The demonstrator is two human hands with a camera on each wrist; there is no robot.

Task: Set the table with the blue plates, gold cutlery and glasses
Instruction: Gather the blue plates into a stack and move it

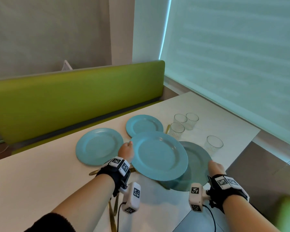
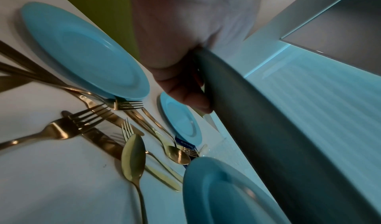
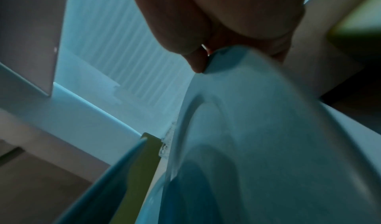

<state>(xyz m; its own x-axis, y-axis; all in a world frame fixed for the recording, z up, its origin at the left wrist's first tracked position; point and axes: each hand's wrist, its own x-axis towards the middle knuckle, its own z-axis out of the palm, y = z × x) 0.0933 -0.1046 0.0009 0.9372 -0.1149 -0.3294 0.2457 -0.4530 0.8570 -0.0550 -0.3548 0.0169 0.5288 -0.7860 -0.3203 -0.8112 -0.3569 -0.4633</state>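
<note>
Nearest the person, on the white surface (image 1: 40,178), gold cutlery (image 2: 86,123) lies in a loose heap of forks, knives and spoons, partly under the left wrist. Just beyond it, the left hand (image 1: 126,152) grips the left rim of a raised blue plate (image 1: 159,156), thumb on top and fingers curled beneath, as the left wrist view shows. That plate hangs tilted above the surface and overlaps a second, darker-looking blue plate (image 1: 197,161), whose right rim the right hand (image 1: 215,168) pinches between thumb and curled fingers. Whether this lower plate rests on the surface or is lifted off it, I cannot tell.

To the left, a third blue plate (image 1: 99,146) lies flat on the surface, near the held one. Farther back, a fourth blue plate (image 1: 143,126) lies flat, its near edge hidden by the raised plate. Right of that, three clear glasses (image 1: 185,123) stand upright in a tight cluster, and a single glass (image 1: 213,145) stands apart, closer to the right hand. Behind the surface runs a green bench seat (image 1: 74,97), with a pale window blind (image 1: 233,56) on the right.
</note>
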